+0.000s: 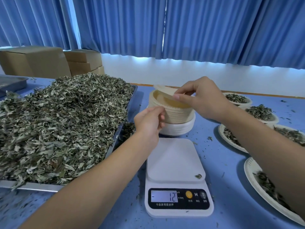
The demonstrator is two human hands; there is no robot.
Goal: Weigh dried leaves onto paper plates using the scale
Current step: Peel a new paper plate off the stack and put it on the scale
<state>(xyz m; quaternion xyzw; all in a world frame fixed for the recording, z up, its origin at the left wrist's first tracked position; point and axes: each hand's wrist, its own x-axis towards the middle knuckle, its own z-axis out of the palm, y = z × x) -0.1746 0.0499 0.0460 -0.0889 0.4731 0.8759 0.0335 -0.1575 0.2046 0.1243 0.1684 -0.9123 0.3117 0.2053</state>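
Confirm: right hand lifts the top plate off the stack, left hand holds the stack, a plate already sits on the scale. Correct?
One thing is off: no plate sits on the scale; in the head view its platform is bare apart from a leaf scrap. The rest holds: the right hand lifts the top plate off the stack, the left hand holds the stack.

right hand (204, 100) pinches top paper plate (165, 90), tilted up off plate stack (175, 113); left hand (149, 120) holds stack's side; scale (177, 176) platform bare bar one leaf scrap, display -12; leaf tray (62, 124) left; filled plates (260, 113) right
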